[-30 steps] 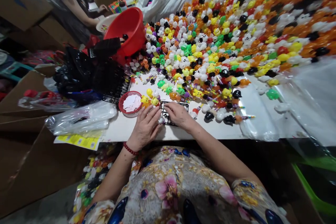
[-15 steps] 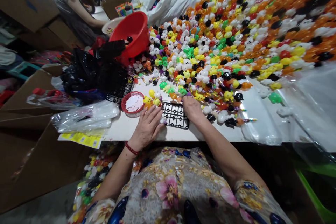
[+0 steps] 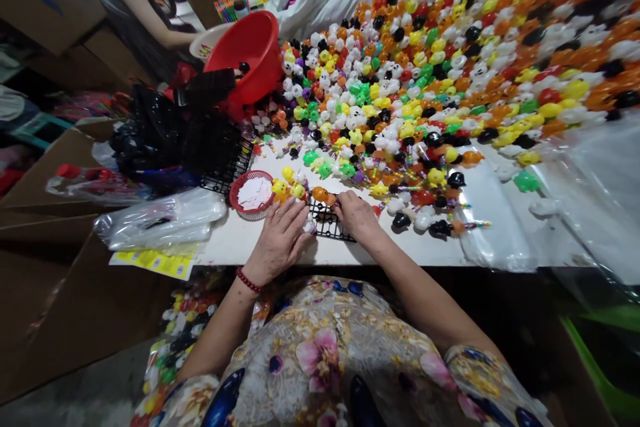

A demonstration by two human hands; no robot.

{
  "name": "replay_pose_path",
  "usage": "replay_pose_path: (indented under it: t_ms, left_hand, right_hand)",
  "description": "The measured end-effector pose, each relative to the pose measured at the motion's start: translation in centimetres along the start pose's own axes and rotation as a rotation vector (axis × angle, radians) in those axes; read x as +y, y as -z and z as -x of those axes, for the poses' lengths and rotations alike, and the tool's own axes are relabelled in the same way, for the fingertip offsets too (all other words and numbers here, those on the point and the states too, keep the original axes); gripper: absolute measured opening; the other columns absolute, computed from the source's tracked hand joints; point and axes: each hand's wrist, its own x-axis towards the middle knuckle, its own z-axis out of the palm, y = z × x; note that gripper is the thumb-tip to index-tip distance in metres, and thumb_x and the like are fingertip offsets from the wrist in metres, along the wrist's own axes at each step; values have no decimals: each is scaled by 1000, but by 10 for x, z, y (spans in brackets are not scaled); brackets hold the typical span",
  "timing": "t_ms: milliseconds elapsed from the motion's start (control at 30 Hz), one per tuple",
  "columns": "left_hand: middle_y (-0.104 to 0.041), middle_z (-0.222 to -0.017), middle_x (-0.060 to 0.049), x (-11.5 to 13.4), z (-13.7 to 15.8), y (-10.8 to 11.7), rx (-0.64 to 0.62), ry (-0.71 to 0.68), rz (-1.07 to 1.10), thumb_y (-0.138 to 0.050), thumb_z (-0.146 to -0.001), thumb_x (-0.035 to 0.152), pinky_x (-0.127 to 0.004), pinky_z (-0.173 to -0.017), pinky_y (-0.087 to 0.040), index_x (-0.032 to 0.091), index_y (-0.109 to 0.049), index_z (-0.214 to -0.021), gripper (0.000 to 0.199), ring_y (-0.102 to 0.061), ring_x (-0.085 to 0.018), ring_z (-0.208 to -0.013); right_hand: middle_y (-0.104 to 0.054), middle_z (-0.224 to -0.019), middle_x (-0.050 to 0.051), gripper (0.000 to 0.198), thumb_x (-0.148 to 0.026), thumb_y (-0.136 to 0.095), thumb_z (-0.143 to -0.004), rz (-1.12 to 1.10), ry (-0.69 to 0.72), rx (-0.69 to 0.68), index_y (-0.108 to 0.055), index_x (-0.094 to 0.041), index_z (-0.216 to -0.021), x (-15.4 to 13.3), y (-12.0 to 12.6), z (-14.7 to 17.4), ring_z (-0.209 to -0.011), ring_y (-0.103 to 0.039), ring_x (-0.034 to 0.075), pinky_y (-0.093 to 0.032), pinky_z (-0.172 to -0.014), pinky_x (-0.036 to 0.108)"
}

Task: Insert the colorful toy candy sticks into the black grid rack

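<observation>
A black plastic grid rack (image 3: 327, 225) lies on the white table in front of me. My right hand (image 3: 357, 217) is closed over its right part, fingertips pinching an orange plastic figure (image 3: 321, 195) above the rack's far edge. At the rack's left end my left hand (image 3: 283, 240) lies with fingers stretched out. Beside its thumb is a small white figure (image 3: 309, 223), partly hidden. Yellow figures (image 3: 296, 189) cluster just past the left fingertips.
A red basket with paper slips (image 3: 243, 207) stands left of my left hand. Beyond are a large red basin (image 3: 253, 60) and a huge heap of colourful figures (image 3: 390, 100). Clear plastic bags (image 3: 165, 217) lie left, others (image 3: 493, 227) right. Another person's arm (image 3: 155, 20) reaches in at upper left.
My right hand has moved left from the pile's edge to over the rack, bringing the orange figure into view there. My left hand has stayed in nearly the same place.
</observation>
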Motion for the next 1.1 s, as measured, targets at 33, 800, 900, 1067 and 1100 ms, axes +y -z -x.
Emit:
replay_pose_path:
  t_ms: [33, 800, 900, 1067, 1100]
  left_hand:
    - [-55, -143, -13, 0, 0, 0, -2, 2, 0, -48, -97, 25, -52, -117, -31, 23, -33, -151, 56, -37, -26, -145]
    - [-54, -144, -14, 2, -4, -1, -15, -15, -32, -49, -97, 28, -52, -117, -30, 20, -28, -153, 61, -37, -28, -144]
    - [-56, -142, -16, 5, -7, 0, -5, -17, -71, -51, -96, 30, -54, -118, -26, 17, -28, -153, 63, -41, -29, -141]
    - [-55, -143, -17, 10, -17, 3, 29, 13, -134, -51, -96, 34, -54, -118, -22, 18, -28, -153, 64, -44, -30, -139]
    - [-54, -144, -17, 10, -19, 4, 30, 14, -140, -51, -96, 35, -54, -118, -21, 19, -29, -153, 63, -44, -30, -139]
  right_hand:
    - [-66, -110, 14, 18, -20, -51, -95, -50, -3, -3, -61, -15, -109, 0, -1, -1, -96, -64, 24, -44, -74, 29]
    - [-73, -99, 10, 25, -11, -50, -88, -361, 184, -86, -63, -16, -110, -20, -23, -5, -87, -66, 22, -46, -76, 28]
    - [-73, -103, 9, 29, -8, -50, -87, -364, 222, -95, -62, -17, -112, -22, -25, -10, -90, -65, 21, -46, -78, 27]
    - [-71, -98, 7, 21, -11, -57, -86, -398, 280, -103, -65, -18, -104, -12, -26, -9, -89, -64, 20, -46, -78, 27]
    - [-70, -98, 7, 20, -12, -58, -87, -393, 289, -75, -65, -18, -104, -6, -24, -8, -89, -63, 19, -47, -79, 27]
